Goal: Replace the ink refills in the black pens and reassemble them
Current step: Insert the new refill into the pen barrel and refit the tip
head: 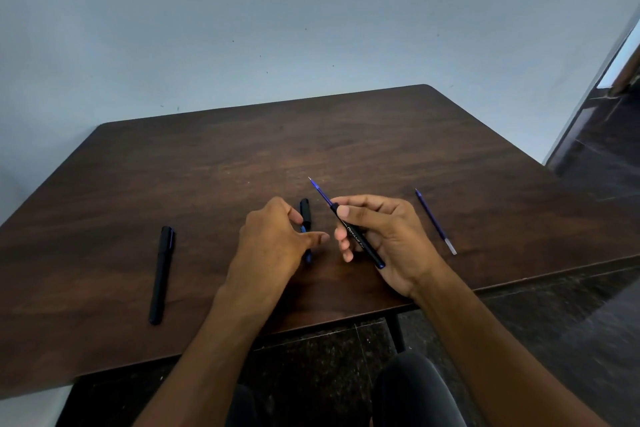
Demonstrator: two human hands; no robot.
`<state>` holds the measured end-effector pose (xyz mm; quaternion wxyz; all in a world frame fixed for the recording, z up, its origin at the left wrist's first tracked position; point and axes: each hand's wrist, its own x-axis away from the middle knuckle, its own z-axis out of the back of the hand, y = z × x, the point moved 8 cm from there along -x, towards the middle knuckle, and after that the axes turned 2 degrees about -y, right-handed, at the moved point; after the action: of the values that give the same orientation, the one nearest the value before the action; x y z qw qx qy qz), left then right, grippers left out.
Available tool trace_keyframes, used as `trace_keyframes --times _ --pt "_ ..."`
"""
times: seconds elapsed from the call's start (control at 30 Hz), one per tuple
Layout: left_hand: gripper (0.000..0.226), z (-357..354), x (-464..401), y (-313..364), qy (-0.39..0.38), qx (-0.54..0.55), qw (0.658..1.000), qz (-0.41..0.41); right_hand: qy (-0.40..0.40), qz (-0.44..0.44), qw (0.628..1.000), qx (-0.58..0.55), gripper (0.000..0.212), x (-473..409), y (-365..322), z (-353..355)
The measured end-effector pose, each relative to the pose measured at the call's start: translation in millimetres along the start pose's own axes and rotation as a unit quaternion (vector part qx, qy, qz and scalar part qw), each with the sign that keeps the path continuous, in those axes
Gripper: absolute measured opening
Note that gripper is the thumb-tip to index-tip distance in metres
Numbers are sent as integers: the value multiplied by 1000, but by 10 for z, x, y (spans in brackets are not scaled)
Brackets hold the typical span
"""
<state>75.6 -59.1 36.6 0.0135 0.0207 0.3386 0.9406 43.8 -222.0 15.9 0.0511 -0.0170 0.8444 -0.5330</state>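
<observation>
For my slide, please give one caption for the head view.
Right hand holds black pen barrel with blue refill protruding; left hand reaches toward black cap.

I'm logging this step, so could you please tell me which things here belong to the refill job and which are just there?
In the job:
pen barrel with refill in right hand
cap piece by left hand
capped pen
loose refill

Just there:
table

Hidden parts and cut-off edges

The left hand (pixel 277 236) covers the middle of the pen cap (pixel 305 215) lying behind it, so whether its grip touches the cap cannot be told. The right hand (pixel 384 236) hides part of the pen barrel (pixel 360 239), whose print is only partly readable. The tabletop (pixel 225 156) runs off the left edge.
</observation>
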Motion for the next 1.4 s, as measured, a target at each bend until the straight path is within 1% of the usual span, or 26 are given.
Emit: trace_keyframes --times 0.13,0.27,0.33,0.4,0.43,0.53,0.63,0.7,0.77,0.9,1.0,1.1,1.23,1.3,1.4 --pt "44 -28 5 21 -2 -24 1000 10 -3 -3 1000 -3 22 -5 6 -14" --pt "44 -45 -18 34 -2 -46 999 -2 -1 6 1000 5 20 -12 -22 -24" --pt "43 -40 -21 28 -3 -49 999 -3 0 11 1000 3 22 -12 -36 -34" --pt "43 24 -21 20 13 -30 999 -6 3 14 1000 -5 27 -12 -44 -45" --pt "40 80 -21 25 28 -15 999 -16 5 15 1000 -10 27 -13 -46 -48" --pt "16 261 10 90 65 58 993 -84 4 21 1000 -12 21 -15 -51 -52" --pt "19 288 136 164 41 111 982 -145 10 28 1000 -6 21 -21 -55 -48" --pt "16 234 225 198 23 132 977 -163 18 35 999 -4 23 -20 -61 -35" --pt "18 204 279 211 27 138 975 -172 23 39 999 0 24 -13 -66 -36" --pt "34 163 320 197 37 132 975 -177 23 45 999 3 22 3 -81 -49" --pt "40 160 328 190 53 119 973 -192 25 54 998 2 16 -1 -90 -51" --pt "32 232 300 177 95 77 967 -222 43 59 997 -1 14 -11 -79 -6" --pt "20 315 290 102 151 6 951 -269 62 59 996 4 12 -27 -40 71" --pt "18 332 300 15 172 -16 945 -277 73 66 995 -8 13 -32 -33 107" --pt "20 367 301 -130 203 -14 941 -270 88 84 992 -26 16 -22 -56 145"
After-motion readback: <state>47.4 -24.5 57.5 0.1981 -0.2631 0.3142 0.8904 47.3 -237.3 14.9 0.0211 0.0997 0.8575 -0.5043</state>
